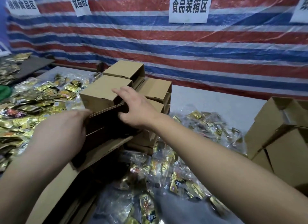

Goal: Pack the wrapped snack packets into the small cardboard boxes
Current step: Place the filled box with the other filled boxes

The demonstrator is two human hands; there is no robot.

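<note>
1. Nearest me, loose snack packets (175, 177) in gold wrappers lie on the surface (216, 105) between my forearms, some inside clear plastic bags
2. Flat cardboard sheets (55, 190) slant away under my left forearm
3. My left hand (66, 130) grips the near left side of the open box (106, 122), fingers curled round its edge; the box's dark mouth faces me
4. My right hand (136, 107) hooks its lower fingers and thumb over the far right edge of the same box, while the forefinger stretches out toward the closed box (103, 92) just behind
5. The open box lies dead ahead between both hands, its long axis running from lower left to upper right; I judge the right hand, freer and close above the near packets, is the one to fetch them
6. A large heap of packets (33, 107) spreads left, more boxes (150, 88) stack behind, and others (283, 132) stand at right
7. Farthest, a striped tarpaulin (166, 45) hangs with paper signs (190, 6)
</note>
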